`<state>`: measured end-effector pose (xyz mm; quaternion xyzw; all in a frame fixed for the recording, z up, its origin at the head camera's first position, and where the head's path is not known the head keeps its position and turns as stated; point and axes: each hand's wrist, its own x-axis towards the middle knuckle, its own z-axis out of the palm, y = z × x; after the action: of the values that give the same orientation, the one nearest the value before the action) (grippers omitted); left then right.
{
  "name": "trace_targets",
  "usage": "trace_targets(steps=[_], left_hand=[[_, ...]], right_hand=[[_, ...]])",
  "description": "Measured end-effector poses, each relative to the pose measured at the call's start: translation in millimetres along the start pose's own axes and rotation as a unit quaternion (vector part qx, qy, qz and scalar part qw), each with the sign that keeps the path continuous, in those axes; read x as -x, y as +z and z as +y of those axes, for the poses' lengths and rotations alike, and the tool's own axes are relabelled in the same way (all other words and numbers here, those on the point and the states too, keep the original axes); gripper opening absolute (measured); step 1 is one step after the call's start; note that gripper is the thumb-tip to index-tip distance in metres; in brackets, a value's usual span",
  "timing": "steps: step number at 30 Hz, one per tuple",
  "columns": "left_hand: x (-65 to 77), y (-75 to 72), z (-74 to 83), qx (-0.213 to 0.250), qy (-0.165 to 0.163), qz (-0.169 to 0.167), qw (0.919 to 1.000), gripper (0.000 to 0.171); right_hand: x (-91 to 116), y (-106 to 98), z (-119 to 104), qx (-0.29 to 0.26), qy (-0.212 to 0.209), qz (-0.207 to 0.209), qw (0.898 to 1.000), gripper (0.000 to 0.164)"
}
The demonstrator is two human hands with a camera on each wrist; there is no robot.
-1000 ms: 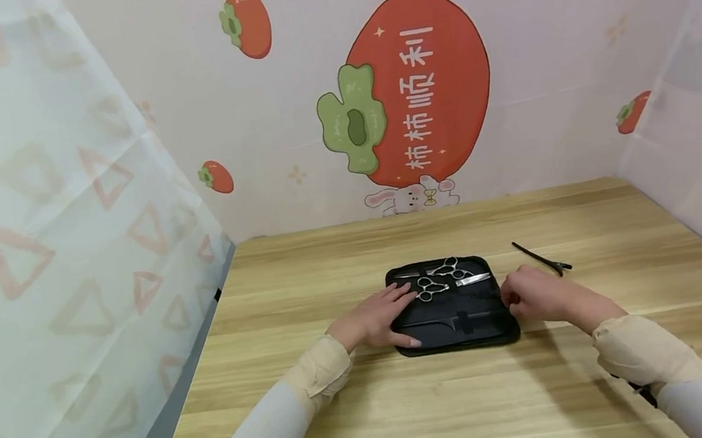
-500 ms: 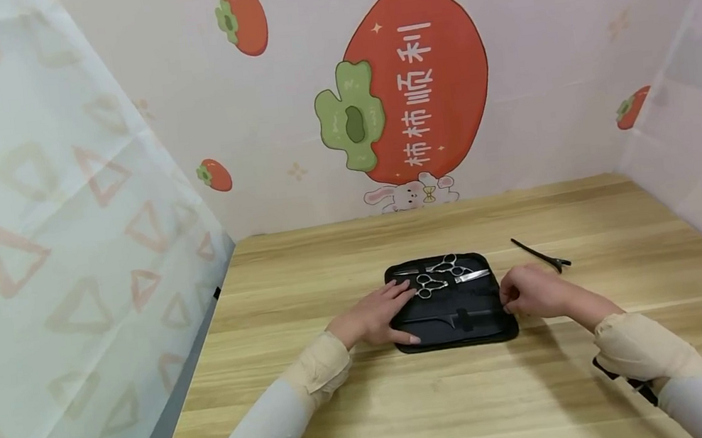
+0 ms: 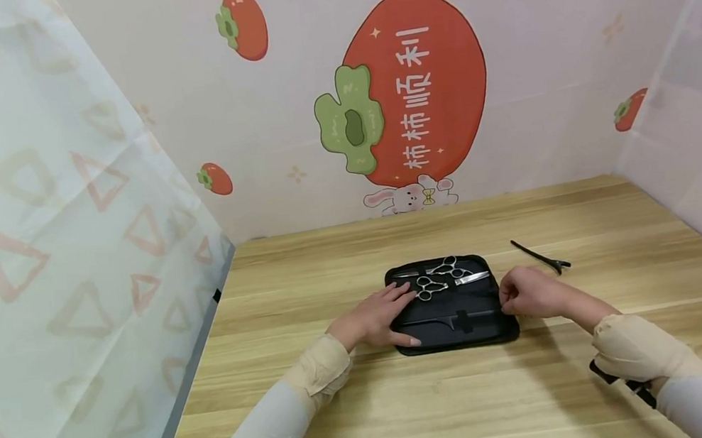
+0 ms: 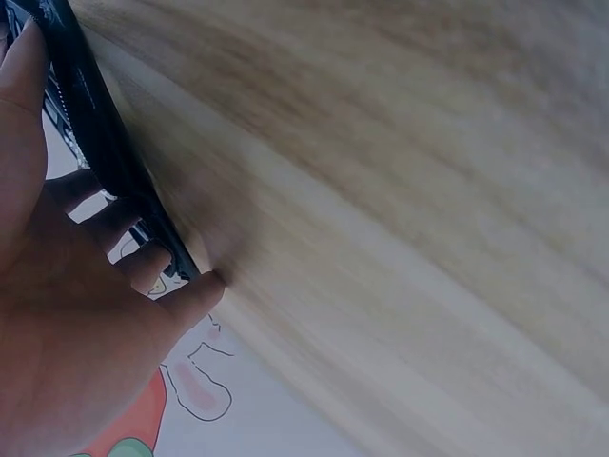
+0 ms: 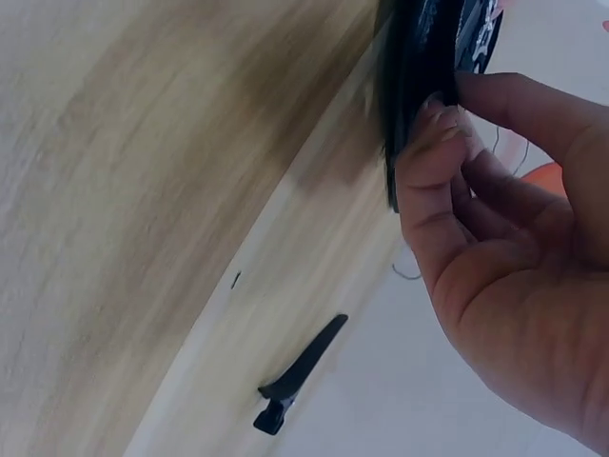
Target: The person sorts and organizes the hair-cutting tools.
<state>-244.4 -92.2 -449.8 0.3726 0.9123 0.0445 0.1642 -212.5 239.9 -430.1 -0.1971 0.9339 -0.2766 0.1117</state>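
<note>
A black case (image 3: 447,341) lies unfolded on the wooden table in the head view. Inside its back part are two pairs of silver scissors: one with finger rings (image 3: 424,288) towards the left, the other with rings (image 3: 450,263) at the back. A dark tail comb (image 3: 429,321) runs across the front part under a black strap. My left hand (image 3: 377,317) rests on the case's left side, fingers spread and thumb near the front corner. My right hand (image 3: 533,292) pinches the right edge with thumb and forefinger (image 5: 433,171); whether the comb's end is also between them is hidden.
A black hair clip (image 3: 541,257) lies on the table behind my right hand, and also shows in the right wrist view. The wooden table (image 3: 448,408) meets a patterned wall at the back. White printed sheets (image 3: 74,276) hang at both sides.
</note>
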Motion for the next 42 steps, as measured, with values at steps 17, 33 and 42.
trace_targets(steps=[17, 33, 42], left_hand=[[0.2, -0.8, -0.1, 0.002, 0.001, 0.0, 1.0, 0.095], [0.0, -1.6, 1.7, 0.009, 0.004, -0.004, 0.9999, 0.094], [0.1, -1.1, 0.0, 0.003, -0.004, -0.006, 1.0, 0.095]], right_hand=[[-3.2, -44.8, 36.7, 0.085, -0.011, 0.081, 0.993, 0.02], [6.6, -51.9, 82.4, 0.171, 0.078, 0.067, 0.98, 0.031], [4.0, -48.9, 88.1, 0.143, 0.085, 0.056, 0.984, 0.012]])
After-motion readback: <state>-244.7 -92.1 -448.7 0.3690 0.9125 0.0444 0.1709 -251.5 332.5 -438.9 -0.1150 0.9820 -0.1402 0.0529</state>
